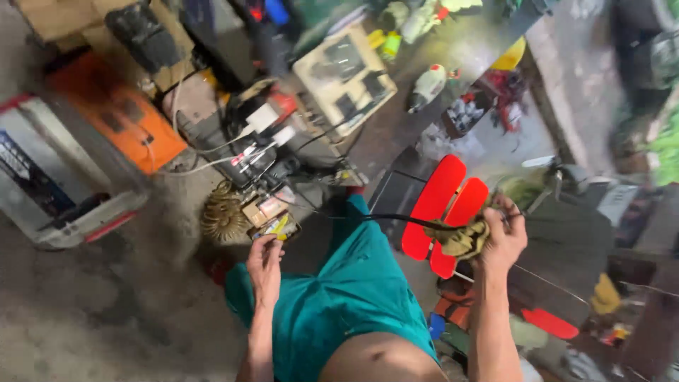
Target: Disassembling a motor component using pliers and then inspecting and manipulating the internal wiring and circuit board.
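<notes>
My left hand rests near my left knee, fingers curled by a small yellow-and-brown box on the floor; whether it grips anything is unclear. My right hand is raised at the right, closed on a dirty yellowish rag and a thin black cable that runs left from it. Red slats of a stool or chair sit just behind that hand. My legs in teal shorts fill the lower middle.
A coil of copper-coloured wire lies on the concrete floor. An orange case, a grey-and-red machine housing, white plugs and cords, a beige panel and spray bottles crowd the far side. Clutter fills the right.
</notes>
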